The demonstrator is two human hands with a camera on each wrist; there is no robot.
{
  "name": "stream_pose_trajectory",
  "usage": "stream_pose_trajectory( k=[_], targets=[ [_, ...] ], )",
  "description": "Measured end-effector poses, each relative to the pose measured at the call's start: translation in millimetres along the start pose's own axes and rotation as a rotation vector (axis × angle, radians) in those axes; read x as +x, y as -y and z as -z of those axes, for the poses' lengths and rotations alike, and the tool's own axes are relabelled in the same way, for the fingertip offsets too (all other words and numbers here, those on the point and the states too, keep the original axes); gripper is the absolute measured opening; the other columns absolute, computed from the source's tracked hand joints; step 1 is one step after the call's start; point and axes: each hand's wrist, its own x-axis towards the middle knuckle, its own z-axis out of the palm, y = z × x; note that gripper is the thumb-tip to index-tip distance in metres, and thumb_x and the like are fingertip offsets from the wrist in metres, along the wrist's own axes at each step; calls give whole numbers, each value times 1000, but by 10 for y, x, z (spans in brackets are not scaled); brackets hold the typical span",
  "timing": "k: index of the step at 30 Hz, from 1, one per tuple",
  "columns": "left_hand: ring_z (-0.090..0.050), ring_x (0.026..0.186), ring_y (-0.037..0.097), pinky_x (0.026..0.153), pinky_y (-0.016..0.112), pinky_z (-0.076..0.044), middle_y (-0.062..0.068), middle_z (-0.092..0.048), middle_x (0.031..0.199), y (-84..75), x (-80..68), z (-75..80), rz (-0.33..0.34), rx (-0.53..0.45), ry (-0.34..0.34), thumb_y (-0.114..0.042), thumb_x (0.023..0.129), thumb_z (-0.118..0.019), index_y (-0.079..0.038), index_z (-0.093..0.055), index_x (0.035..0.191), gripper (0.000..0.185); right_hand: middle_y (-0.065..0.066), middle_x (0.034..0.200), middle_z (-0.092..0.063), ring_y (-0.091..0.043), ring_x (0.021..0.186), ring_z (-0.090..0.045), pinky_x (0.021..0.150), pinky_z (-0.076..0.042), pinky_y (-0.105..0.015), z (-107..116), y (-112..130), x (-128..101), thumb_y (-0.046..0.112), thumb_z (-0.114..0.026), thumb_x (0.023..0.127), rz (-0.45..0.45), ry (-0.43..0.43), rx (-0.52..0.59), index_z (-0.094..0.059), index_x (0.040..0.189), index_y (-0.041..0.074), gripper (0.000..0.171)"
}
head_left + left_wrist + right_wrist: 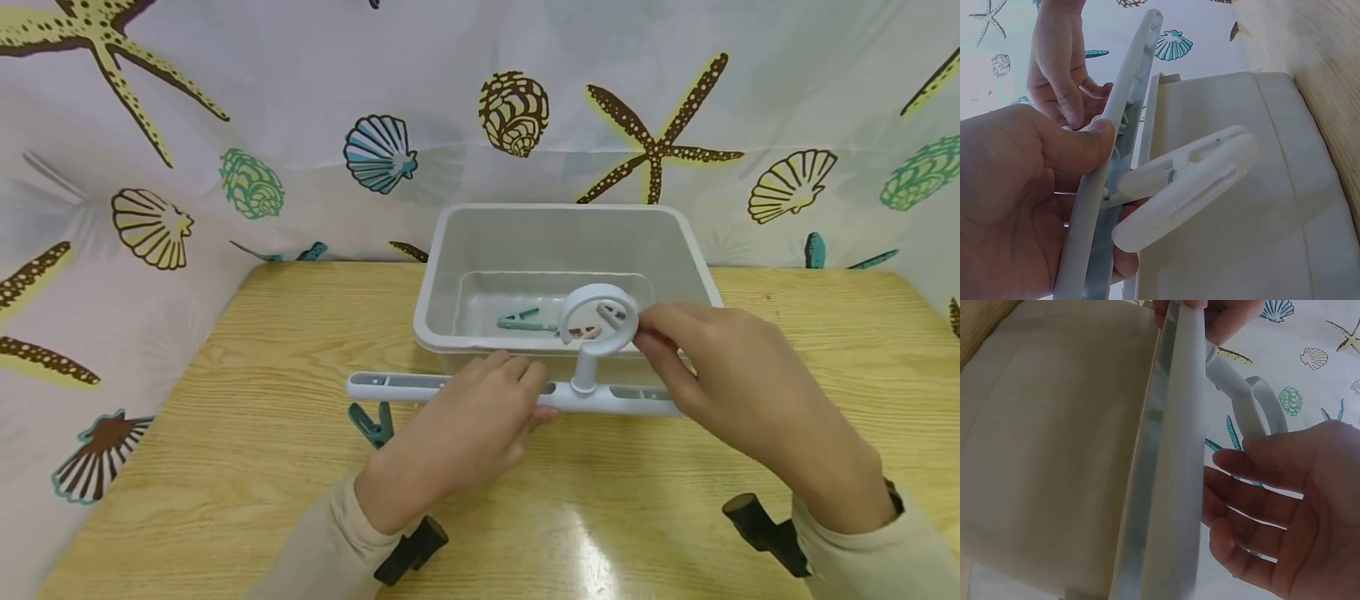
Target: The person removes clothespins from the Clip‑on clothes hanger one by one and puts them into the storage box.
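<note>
A white hanger bar [397, 387] lies level across the front of a light plastic bin [431, 312]. My left hand [465, 429] grips the bar near its middle, thumb on one side and fingers round the other. From the bar rises a curved white hook [598, 292], whose right side my right hand [738, 383] pinches between thumb and index finger; the other fingers curl loosely. A dark green clothespin [372, 423] shows below the bar's left end. In the left wrist view a white clothespin [1185, 194] hangs off the bar beside the left fingers.
Inside the bin lie a green clothespin [525, 321], a pink one [583, 332] and a greyish one [611, 315]. Behind the wooden table [285, 333] hangs a shell-patterned curtain [450, 50]. Black devices [412, 550] sit at both wrists.
</note>
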Motion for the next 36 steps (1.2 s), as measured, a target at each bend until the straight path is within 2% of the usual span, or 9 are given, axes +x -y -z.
stream_pose_trajectory(
  k=[6,17,22,24,27,29,32,35,36],
  targets=[
    [-50,74,16,69,30,-45,-1,-52,79,-8,-30,25,-15,24,-50,-25,96,-61,-7,-56,89,20,4,81,-66,-7,58,-51,50,-41,-28,-60,37,-82,19,-69,90,30,-15,-31,-64,92,12,8],
    [-51,76,17,71,31,-46,-1,-52,79,-21,-62,88,-18,25,-78,-25,96,-61,-7,-57,91,19,1,82,-68,-10,59,-57,50,-46,-31,-147,22,-213,39,-64,92,38,8,-50,-68,93,11,28],
    [-52,77,17,70,32,-46,0,-54,81,-32,-74,110,-22,23,-100,-26,96,-61,-6,-57,93,20,-2,86,-68,-21,68,-63,57,-50,-40,-245,6,-266,57,-38,97,129,-12,-87,-64,100,9,54],
    [-53,77,17,69,32,-46,0,-54,81,-36,-79,116,-21,26,-111,-25,96,-61,-6,-57,94,20,-2,88,-67,-23,72,-64,59,-51,-41,-287,10,-271,58,-29,99,174,-33,-95,-62,102,9,59],
    [-53,79,18,70,32,-45,1,-55,83,-43,-83,114,-21,32,-137,-25,96,-61,-6,-57,96,20,-1,84,-64,-21,68,-61,55,-49,-38,-336,13,-272,53,-28,101,225,-78,-104,-59,100,8,56],
    [-53,82,19,72,32,-45,1,-56,87,-51,-81,108,-27,26,-186,-24,96,-61,-6,-56,99,19,0,81,-60,-18,63,-57,51,-47,-35,-362,11,-280,52,-28,102,242,-113,-115,-58,99,7,54],
    [-54,89,22,79,33,-45,4,-59,96,-78,-96,118,-51,2,-322,-20,96,-62,-3,-57,104,19,1,77,-57,-16,56,-52,46,-43,-33,-401,-11,-294,51,-28,102,258,-159,-149,-57,96,7,53],
    [-55,90,21,81,31,-46,5,-59,98,-127,-217,153,-93,-57,-479,-16,99,-55,-2,-59,101,14,0,76,-56,-17,55,-52,46,-43,-33,-440,-45,-289,50,-29,103,281,-191,-176,-56,92,6,53],
    [-56,88,20,80,30,-47,4,-59,96,-146,-284,157,-110,-77,-512,-16,100,-52,-3,-59,99,15,0,75,-56,-17,54,-52,46,-43,-34,-448,-56,-282,49,-29,103,287,-199,-182,-56,92,5,53]
  ],
)
